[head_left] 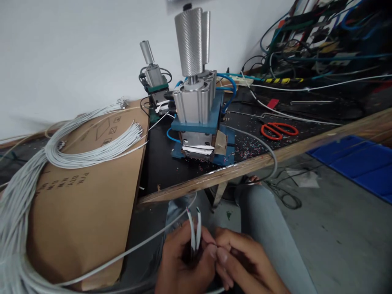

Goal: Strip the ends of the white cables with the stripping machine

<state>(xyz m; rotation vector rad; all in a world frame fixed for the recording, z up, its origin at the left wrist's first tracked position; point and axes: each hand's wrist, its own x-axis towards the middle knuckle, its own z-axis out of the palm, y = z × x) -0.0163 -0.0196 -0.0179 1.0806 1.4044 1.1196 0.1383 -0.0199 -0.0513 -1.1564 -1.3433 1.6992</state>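
Note:
Low in the view, over my lap, my left hand [180, 265] is closed round two thin white cable ends [194, 228] that stick up from the fist, their tips showing coloured cores. My right hand [241, 263] is pressed against the left, its fingertips pinched at the base of those cables. One white cable [128, 253] runs from my hands off to the lower left. On the black bench ahead stands a pneumatic press [197, 122] with a blue base and a knurled metal cylinder on top.
A cardboard sheet [82, 204] at the left carries bundles of white cables [92, 151]. Orange scissors [278, 130] lie on the bench to the right. Tangled wires [321, 36] fill the far right. Blue crates [361, 163] sit on the floor. My jeans-clad legs [269, 220] are under the bench edge.

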